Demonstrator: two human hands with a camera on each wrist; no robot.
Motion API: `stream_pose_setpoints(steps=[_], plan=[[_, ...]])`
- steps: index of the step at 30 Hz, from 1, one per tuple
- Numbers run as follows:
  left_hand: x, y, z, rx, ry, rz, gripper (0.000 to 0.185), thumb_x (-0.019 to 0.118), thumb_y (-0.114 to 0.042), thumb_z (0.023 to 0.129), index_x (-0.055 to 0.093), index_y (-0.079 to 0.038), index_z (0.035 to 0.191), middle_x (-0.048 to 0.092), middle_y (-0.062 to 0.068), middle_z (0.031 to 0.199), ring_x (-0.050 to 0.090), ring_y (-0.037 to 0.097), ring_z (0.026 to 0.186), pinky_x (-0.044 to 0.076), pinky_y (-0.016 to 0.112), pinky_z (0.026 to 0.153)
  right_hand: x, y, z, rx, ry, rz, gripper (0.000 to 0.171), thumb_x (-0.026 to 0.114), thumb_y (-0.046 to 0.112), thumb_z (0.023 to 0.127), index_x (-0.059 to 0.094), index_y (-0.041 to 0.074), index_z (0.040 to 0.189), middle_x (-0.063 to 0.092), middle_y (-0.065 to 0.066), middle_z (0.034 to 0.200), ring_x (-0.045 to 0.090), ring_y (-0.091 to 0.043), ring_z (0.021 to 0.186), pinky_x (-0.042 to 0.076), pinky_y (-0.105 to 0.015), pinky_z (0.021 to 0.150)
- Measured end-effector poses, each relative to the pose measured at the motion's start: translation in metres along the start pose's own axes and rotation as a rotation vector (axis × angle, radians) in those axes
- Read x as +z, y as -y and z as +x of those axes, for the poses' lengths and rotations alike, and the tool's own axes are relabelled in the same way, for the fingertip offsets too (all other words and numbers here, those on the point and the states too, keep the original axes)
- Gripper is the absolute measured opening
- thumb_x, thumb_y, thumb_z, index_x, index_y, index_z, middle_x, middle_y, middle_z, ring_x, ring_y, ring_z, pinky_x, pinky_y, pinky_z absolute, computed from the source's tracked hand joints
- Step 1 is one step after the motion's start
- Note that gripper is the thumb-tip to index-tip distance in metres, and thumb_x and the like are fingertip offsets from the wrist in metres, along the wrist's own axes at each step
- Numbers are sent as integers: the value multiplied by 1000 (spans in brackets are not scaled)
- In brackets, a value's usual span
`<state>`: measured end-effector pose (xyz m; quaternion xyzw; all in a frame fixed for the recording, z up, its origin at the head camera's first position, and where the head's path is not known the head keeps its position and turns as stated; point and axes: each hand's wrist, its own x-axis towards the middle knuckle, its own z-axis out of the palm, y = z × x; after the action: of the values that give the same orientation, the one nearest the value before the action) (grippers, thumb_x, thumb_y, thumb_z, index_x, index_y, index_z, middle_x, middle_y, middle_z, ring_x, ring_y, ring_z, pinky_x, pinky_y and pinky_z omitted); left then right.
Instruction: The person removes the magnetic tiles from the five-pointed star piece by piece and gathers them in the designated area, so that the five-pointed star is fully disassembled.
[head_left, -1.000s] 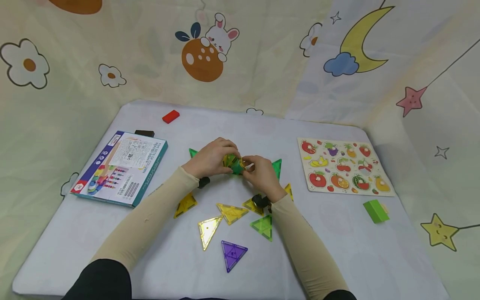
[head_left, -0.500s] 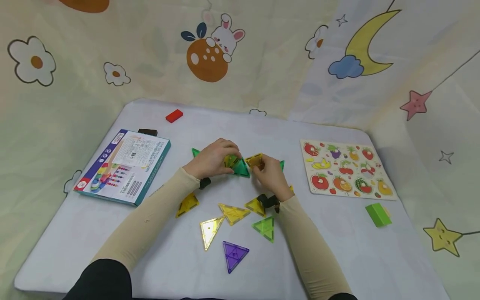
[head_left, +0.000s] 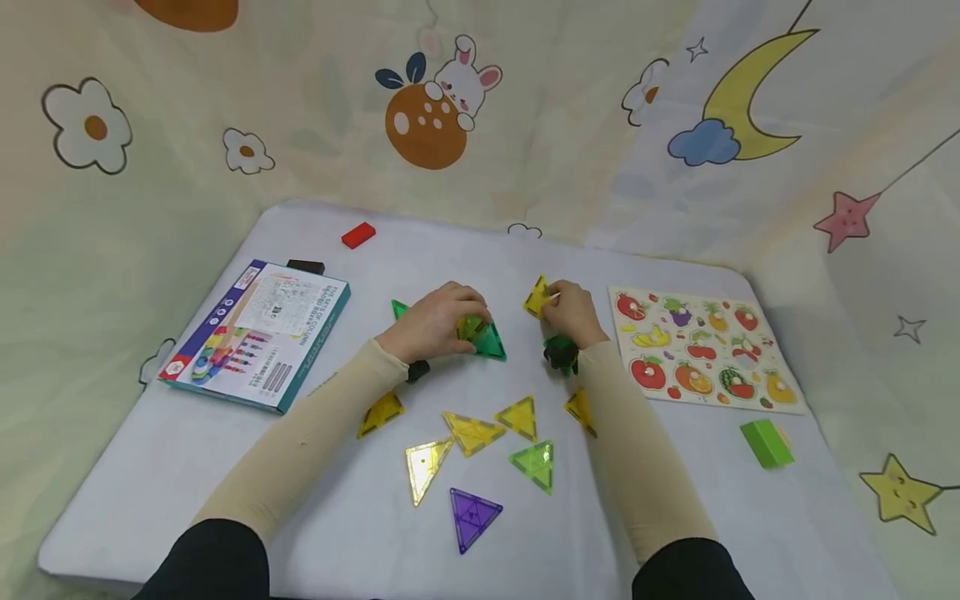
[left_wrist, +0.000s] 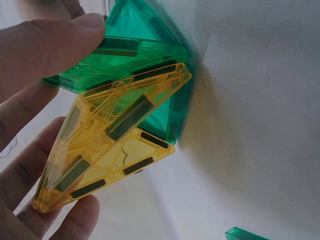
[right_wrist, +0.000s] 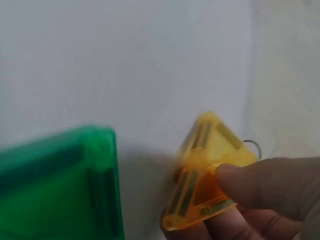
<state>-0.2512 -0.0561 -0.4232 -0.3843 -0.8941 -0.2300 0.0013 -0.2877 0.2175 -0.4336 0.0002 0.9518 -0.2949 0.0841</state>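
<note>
My left hand (head_left: 437, 322) holds a joined cluster of translucent magnetic tiles above the table's middle. In the left wrist view its thumb lies against the green tiles (left_wrist: 117, 57), and the other fingers are behind the yellow tiles (left_wrist: 100, 135). Away to the right, my right hand (head_left: 576, 313) pinches a yellow triangular magnetic-tile piece (head_left: 536, 297) between thumb and fingers. This piece (right_wrist: 207, 175) shows angled faces in the right wrist view and is apart from the left hand's cluster. A green tile (right_wrist: 55, 185) looms blurred at the lower left there.
Several yellow triangle tiles (head_left: 472, 432), a light green one (head_left: 534, 465) and a purple one (head_left: 472, 518) lie nearer the person. A boxed set (head_left: 258, 333) lies left. A fruit puzzle board (head_left: 701, 350) and green block (head_left: 767, 443) are right; a red block (head_left: 358, 235) is at the back.
My right hand has come away from the cluster and moved right with the yellow magnetic-tile piece. My left hand keeps its hold on the green and yellow tiles. The head view has shifted slightly.
</note>
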Motion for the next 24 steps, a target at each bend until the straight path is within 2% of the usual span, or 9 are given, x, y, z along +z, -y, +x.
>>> stream_pose_setpoints(steps=[3, 9, 15, 18, 21, 24], plan=[[0, -2, 0, 4, -9, 2, 41, 90, -20, 82, 74, -17, 120, 64, 4, 135, 55, 26, 128, 48, 42, 114, 0, -2, 11, 13, -3, -35, 44, 54, 11, 96, 60, -5, 137, 71, -24, 120, 60, -30, 92, 52, -37, 82], [-2, -3, -1, 6, -16, 6, 41, 91, -20, 81, 75, -16, 119, 66, 4, 134, 57, 27, 126, 48, 42, 113, 7, 1, 19, 6, -31, -88, 38, 58, 15, 97, 68, -6, 127, 74, -24, 117, 66, -31, 91, 57, -43, 85], [3, -3, -1, 6, -17, 20, 42, 91, -22, 81, 74, -17, 120, 66, 4, 134, 57, 26, 126, 49, 41, 112, 13, -3, 8, 38, -92, -84, 39, 65, 22, 99, 66, -3, 129, 72, -21, 119, 67, -34, 98, 58, -47, 90], [5, -2, -1, 15, -22, 15, 42, 91, -22, 81, 75, -17, 119, 66, 4, 134, 57, 27, 126, 49, 41, 112, 18, -2, 0, -12, -121, -28, 35, 62, 22, 100, 67, 0, 126, 72, -18, 111, 65, -31, 93, 57, -45, 86], [5, 0, 0, 30, -31, 18, 42, 92, -22, 80, 75, -17, 118, 67, 4, 132, 57, 27, 125, 49, 42, 112, 21, 6, -12, -104, -74, 53, 29, 58, 18, 100, 71, 2, 120, 74, -17, 110, 65, -27, 87, 55, -37, 77], [5, 1, 2, 39, -42, 22, 43, 92, -23, 79, 75, -17, 118, 67, 4, 132, 57, 27, 125, 49, 42, 112, 25, 16, -24, -182, 56, 93, 27, 57, 18, 100, 74, 5, 118, 76, -15, 109, 68, -24, 83, 52, -31, 71]])
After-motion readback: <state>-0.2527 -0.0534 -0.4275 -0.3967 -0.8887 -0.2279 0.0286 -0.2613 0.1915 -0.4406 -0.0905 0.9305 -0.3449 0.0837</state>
